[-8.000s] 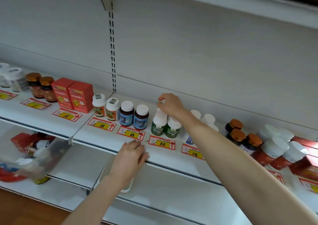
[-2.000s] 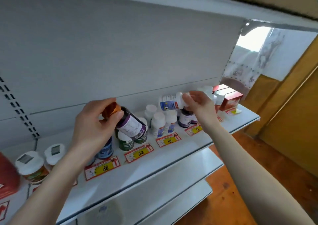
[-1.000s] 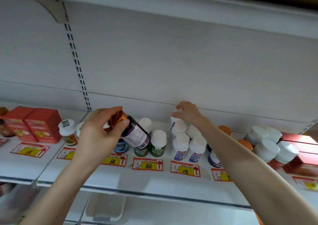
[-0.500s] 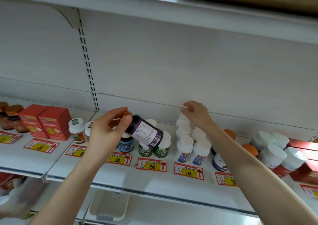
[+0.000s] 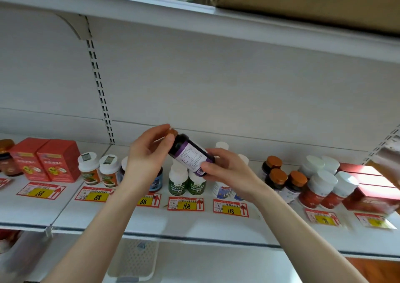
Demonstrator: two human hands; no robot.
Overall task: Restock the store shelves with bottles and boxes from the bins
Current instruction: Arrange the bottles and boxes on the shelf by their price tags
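**A:** Where's the bottle?

**B:** The dark bottle (image 5: 190,156), the one with the purple label, is in mid-air at the centre of the frame. It's tilted, with the copper cap to the upper left, just above the green-labelled bottles (image 5: 187,182). It isn't on the shelf (image 5: 194,225) yet.

**A:** Who's holding it?

**B:** Both hands. On the left hand (image 5: 147,159), the fingers (image 5: 154,131) and thumb pinch the cap end. The right hand (image 5: 225,171) has its fingers curled round the base, with the thumb across the label.

**A:** So how far along are we?

**B:** A good way, I'd say. A front row runs across the whole shelf, with price tags (image 5: 186,205) under it. The red boxes (image 5: 43,159) are at the left, white-capped bottles in the middle, and more bottles and boxes at the right.

**A:** And what's left?

**B:** This bottle needs a spot. The copper-capped bottles (image 5: 279,174) right of centre look like its kind, so I'd guess it belongs beside them. There's bare shelf behind most of the rows, so more stock would fit.

**A:** Anything left in the bins?

**B:** There's a white basket (image 5: 134,259) on the lower shelf at the bottom centre. I can't tell what's in it.
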